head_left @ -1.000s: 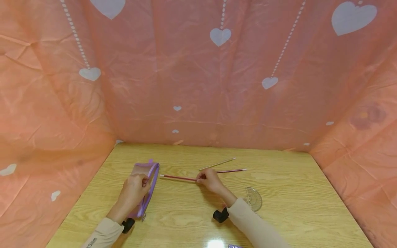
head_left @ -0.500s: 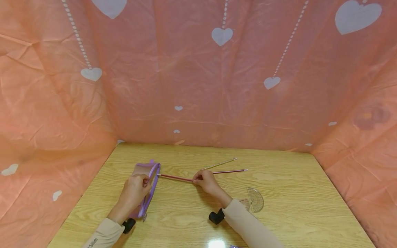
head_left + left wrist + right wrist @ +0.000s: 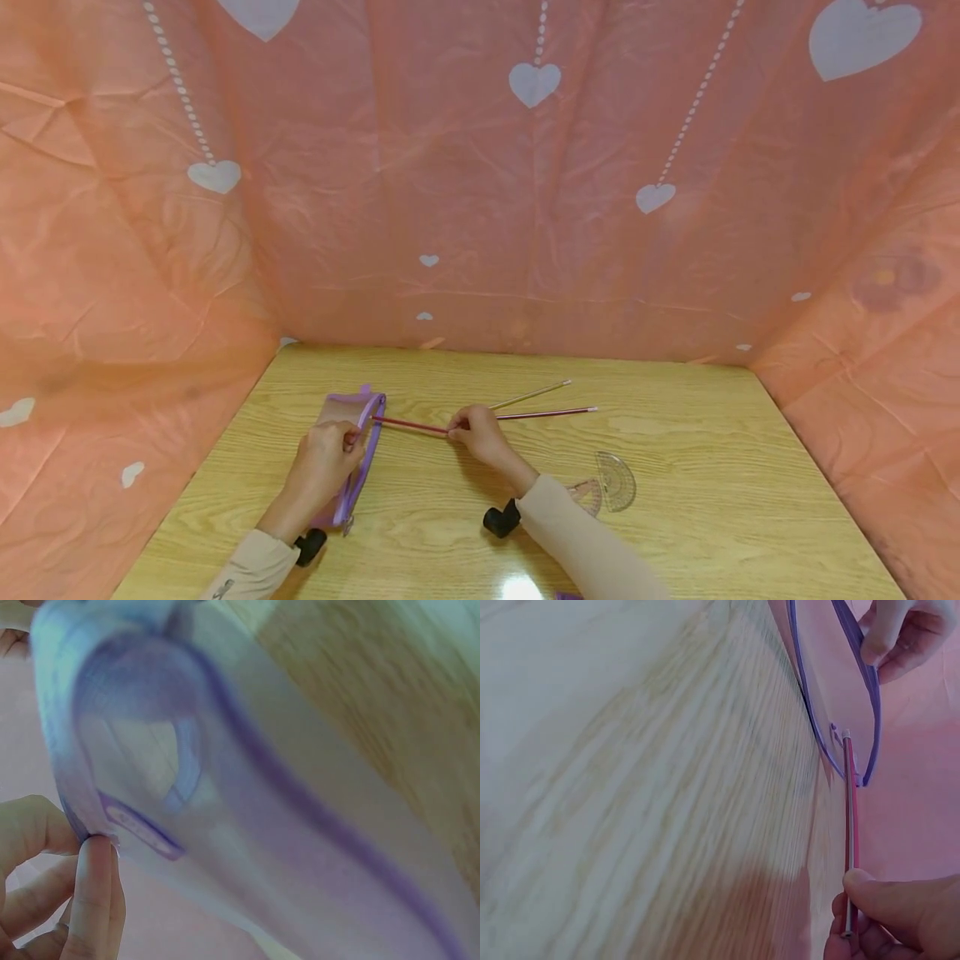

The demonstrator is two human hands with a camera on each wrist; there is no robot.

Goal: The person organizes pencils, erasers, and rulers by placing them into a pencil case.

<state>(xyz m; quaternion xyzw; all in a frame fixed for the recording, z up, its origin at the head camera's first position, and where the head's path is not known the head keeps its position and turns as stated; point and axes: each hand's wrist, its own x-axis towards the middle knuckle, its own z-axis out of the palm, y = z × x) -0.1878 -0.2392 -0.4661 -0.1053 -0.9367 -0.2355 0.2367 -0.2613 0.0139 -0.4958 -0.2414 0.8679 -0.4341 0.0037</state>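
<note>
A translucent pencil case (image 3: 339,410) with purple zip edging lies at the left of the table, its mouth facing right. My left hand (image 3: 321,460) pinches one edge of that mouth between thumb and finger, holding it apart, as the left wrist view also shows. My right hand (image 3: 480,435) pinches a red pencil (image 3: 411,425) near one end. The pencil's white-tipped far end reaches into the case's mouth in the right wrist view. Just behind the right hand lie a gold pencil (image 3: 534,393) and a dark red pencil (image 3: 553,413).
Two protractors lie by the right forearm: a clear protractor (image 3: 618,483) and a pinkish protractor (image 3: 588,497) partly behind the sleeve. Part of a purple thing (image 3: 567,596) shows at the bottom edge. An orange curtain with hearts (image 3: 480,208) surrounds the wooden table (image 3: 697,450).
My right hand has moved left with the red pencil, bringing its tip from just outside the case into the mouth. My left hand has stayed on the case's edge.
</note>
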